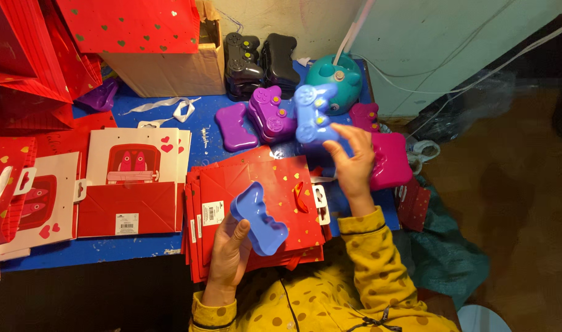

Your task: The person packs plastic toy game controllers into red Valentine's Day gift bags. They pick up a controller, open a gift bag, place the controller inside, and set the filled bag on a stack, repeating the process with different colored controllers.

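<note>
Overhead, a blue-topped desk (139,120) crowded with goods. Left hand (228,252), low near the body, has its grip closed on a blue plastic shell half shaped like a game controller (259,220): thumb up along the shell's near side, fingers behind it, hollow side partly toward the camera. This half hangs just above a stack of flat red paper gift bags with gold hearts (256,184) lying on the desk's near edge.

Right hand (353,161) is raised farther out, grip closed on a second blue plastic controller-shaped piece with moulded buttons (311,114), pinched at its lower end by thumb and fingertips, the rest standing up and clear of the palm. The two blue pieces are well apart, one per hand.

Just beyond the right hand: purple controller-shaped cases (270,114), one flat purple half (235,128) beside them, a teal round plastic case (337,74), and magenta plastic cases (388,158) touching the hand's outer side. Black controller-shaped cases (259,58) stand at the back against the wall, next to a cardboard box (170,71). Left of the red stack lie pink-and-red gift bags printed with hearts (133,178). Both sleeves are yellow with brown dots (373,252).
</note>
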`<state>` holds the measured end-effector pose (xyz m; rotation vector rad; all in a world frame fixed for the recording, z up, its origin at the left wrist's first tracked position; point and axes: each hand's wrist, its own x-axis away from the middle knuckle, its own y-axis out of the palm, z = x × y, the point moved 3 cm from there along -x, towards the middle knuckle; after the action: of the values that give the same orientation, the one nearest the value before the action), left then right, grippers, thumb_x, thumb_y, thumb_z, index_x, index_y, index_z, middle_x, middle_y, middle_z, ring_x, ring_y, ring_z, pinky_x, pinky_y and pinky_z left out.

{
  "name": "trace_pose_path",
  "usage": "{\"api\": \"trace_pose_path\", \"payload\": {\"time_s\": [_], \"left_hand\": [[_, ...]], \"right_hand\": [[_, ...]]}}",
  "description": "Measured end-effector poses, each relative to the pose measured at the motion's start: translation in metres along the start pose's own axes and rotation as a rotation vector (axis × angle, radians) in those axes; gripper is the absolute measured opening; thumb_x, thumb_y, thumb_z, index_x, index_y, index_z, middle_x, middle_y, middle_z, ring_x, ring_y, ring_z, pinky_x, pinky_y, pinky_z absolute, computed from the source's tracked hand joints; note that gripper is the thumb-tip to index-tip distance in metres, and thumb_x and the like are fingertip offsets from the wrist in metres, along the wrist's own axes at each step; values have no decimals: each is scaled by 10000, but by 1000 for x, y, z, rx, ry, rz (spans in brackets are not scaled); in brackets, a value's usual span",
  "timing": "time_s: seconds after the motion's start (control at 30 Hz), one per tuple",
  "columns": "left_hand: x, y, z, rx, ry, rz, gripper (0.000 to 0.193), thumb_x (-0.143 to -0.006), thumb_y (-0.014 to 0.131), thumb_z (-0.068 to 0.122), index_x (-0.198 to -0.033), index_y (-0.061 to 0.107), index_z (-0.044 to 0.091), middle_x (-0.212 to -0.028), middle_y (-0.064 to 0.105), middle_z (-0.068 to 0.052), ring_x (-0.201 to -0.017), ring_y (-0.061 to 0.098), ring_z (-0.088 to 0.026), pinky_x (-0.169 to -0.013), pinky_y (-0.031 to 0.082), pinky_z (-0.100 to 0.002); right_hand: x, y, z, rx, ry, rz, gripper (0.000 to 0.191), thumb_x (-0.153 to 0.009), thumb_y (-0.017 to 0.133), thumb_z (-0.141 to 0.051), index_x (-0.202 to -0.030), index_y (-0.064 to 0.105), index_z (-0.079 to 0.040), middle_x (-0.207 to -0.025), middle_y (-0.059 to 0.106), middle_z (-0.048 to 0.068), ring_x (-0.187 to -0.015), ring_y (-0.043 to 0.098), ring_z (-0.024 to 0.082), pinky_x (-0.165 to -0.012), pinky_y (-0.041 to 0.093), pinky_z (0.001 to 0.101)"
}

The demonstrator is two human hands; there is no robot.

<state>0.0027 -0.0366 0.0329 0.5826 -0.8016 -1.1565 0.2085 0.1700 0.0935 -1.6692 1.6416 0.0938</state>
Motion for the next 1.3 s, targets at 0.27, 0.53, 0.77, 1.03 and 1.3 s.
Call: {"api": "trace_pose_path", "payload": {"time_s": [0.27,0.53,0.77,1.03,1.3], "left_hand": [[-1,1,-3,-6,-2,9,516,-912,747,202,-1360,579,11,-1237,668,-79,-1137,645,-199,-1006,530,-393],[-2,-2,-3,-10,-6,17,522,-914,752,206,-1360,573,2,-1229,665,-82,-1133,643,-205,-1006,528,-405],[-2,1,-3,-2,-15,13,525,-909,754,213,-1358,575,9,-1228,666,-79,-1126,646,-203,-1003,529,-402],[-2,1,-3,-19,-18,19,528,-910,752,211,-1360,571,5,-1225,669,-77,-1122,651,-196,-1003,534,-399],[-2,0,-6,-28,-46,34,530,-903,753,228,-1354,574,15,-1167,675,-66,-1074,666,-192,-963,556,-402]], "right_hand": [[3,13,44,-238,225,39,316,-906,786,-52,-1216,730,-40,-1085,681,38,-1008,615,125,-893,510,264],[10,17,51,-272,219,23,296,-958,751,-52,-1249,709,-21,-1118,664,22,-1033,617,102,-909,509,244],[17,21,58,-427,390,24,274,-1003,689,-73,-1275,705,-43,-1056,622,-16,-916,581,49,-791,496,189],[17,15,52,-173,211,-9,283,-1021,687,-58,-1301,701,-17,-1162,664,63,-1028,601,133,-911,506,251],[7,11,4,30,-5,29,360,-992,709,-107,-1330,641,-4,-1360,636,174,-1282,602,296,-1090,474,389]]}}
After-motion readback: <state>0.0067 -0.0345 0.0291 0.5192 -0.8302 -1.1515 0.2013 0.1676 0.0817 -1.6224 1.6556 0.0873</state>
